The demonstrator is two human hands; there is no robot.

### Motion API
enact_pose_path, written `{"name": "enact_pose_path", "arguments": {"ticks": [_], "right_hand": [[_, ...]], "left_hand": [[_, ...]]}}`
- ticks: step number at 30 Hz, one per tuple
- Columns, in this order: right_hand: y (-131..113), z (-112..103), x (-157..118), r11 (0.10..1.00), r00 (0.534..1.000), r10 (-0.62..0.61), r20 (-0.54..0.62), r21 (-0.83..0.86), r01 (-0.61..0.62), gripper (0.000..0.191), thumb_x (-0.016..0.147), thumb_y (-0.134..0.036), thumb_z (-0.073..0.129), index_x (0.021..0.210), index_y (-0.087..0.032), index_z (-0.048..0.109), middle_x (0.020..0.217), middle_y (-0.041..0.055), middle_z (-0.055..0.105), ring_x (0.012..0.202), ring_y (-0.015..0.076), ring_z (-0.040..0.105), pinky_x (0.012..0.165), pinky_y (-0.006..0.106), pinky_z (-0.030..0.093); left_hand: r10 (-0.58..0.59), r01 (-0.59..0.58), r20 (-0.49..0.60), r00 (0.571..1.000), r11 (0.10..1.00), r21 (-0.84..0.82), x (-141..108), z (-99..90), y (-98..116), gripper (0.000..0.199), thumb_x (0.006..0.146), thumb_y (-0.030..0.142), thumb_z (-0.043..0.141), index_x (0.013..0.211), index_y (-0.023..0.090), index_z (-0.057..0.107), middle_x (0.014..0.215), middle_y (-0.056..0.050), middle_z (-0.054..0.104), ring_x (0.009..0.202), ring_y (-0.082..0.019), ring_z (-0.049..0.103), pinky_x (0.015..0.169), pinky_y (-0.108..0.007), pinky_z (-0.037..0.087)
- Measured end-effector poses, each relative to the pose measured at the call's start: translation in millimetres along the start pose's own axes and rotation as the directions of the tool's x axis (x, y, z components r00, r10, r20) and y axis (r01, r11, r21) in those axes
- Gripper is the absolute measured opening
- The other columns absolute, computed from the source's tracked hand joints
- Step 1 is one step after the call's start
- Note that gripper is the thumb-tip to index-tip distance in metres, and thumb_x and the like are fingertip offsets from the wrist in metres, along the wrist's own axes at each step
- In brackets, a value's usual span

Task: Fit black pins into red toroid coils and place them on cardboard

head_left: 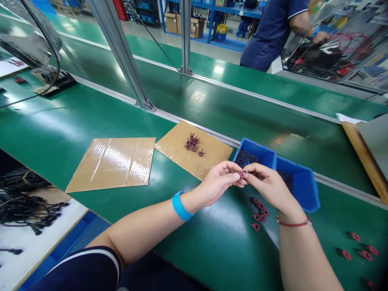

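From where I stand, both bare hands meet over the green workbench (212,246), just short of the blue bins along its far edge. The left hand (222,178), below a blue wristband (182,206), has thumb and fingers clamped on a small red-and-black piece (241,174); the right hand (266,182), above a red bracelet (293,224), has thumb and forefinger pinched at that piece's dark end, though its exact shape is mostly hidden by the fingertips. Behind them, the left bin (260,146) holds many thin black pieces (247,157), and the right bin (306,182), touching it, has dark ones at its left end. Nearer than the bins lies a group of red-and-black rings (260,215), with looser rings (363,254) farther right. To the left, one cardboard sheet (172,139) has its far corner by the metal rail (166,116) and carries a cluster of pronged rings (192,142) around its middle; another sheet (115,165) lies beside it, its near left corner close to the workbench's near edge. Across the line, a co-worker (273,38) in dark blue has a hand (321,37) over some equipment.
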State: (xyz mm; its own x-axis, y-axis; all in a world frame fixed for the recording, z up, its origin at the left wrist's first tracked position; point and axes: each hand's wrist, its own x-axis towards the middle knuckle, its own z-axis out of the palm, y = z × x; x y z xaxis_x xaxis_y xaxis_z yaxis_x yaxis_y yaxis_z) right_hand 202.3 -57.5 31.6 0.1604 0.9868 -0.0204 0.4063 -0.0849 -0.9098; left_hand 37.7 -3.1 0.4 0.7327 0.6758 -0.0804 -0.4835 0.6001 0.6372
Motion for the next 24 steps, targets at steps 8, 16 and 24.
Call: {"name": "enact_pose_path", "arguments": {"ticks": [8, 16, 24], "right_hand": [[22, -14, 5, 0.995, 0.943, 0.102, -0.318, 0.027, -0.099, 0.020, 0.077, -0.038, 0.071, 0.085, -0.021, 0.065, 0.078, 0.0043, 0.073, 0.071, 0.0182, 0.071, 0.069, 0.032, 0.057], [36, -26, 8, 0.987, 0.888, 0.152, -0.434, 0.023, -0.158, 0.018, 0.073, -0.035, 0.073, 0.084, -0.021, 0.067, 0.077, 0.0034, 0.073, 0.073, 0.0187, 0.072, 0.071, 0.032, 0.056], [32, -34, 9, 0.985, 0.869, 0.170, -0.464, 0.104, -0.138, 0.021, 0.073, -0.036, 0.078, 0.083, -0.020, 0.068, 0.079, 0.0033, 0.074, 0.071, 0.0174, 0.072, 0.069, 0.031, 0.060]], "left_hand": [[-0.047, 0.048, -0.034, 0.998, 0.998, 0.034, -1, -2.1, -2, 0.024, 0.075, 0.023, 0.081, 0.090, 0.013, 0.064, 0.085, -0.002, 0.067, 0.073, -0.012, 0.069, 0.076, -0.029, 0.053], [-0.071, 0.073, -0.035, 0.997, 0.996, 0.050, -1, -3.1, -6, 0.022, 0.077, 0.022, 0.079, 0.090, 0.013, 0.063, 0.086, -0.002, 0.067, 0.073, -0.012, 0.068, 0.077, -0.030, 0.053], [-0.075, 0.076, -0.028, 0.997, 0.996, 0.045, -1, -2.8, -6, 0.025, 0.076, 0.022, 0.080, 0.091, 0.013, 0.063, 0.086, -0.002, 0.067, 0.072, -0.012, 0.068, 0.076, -0.029, 0.053]]}}
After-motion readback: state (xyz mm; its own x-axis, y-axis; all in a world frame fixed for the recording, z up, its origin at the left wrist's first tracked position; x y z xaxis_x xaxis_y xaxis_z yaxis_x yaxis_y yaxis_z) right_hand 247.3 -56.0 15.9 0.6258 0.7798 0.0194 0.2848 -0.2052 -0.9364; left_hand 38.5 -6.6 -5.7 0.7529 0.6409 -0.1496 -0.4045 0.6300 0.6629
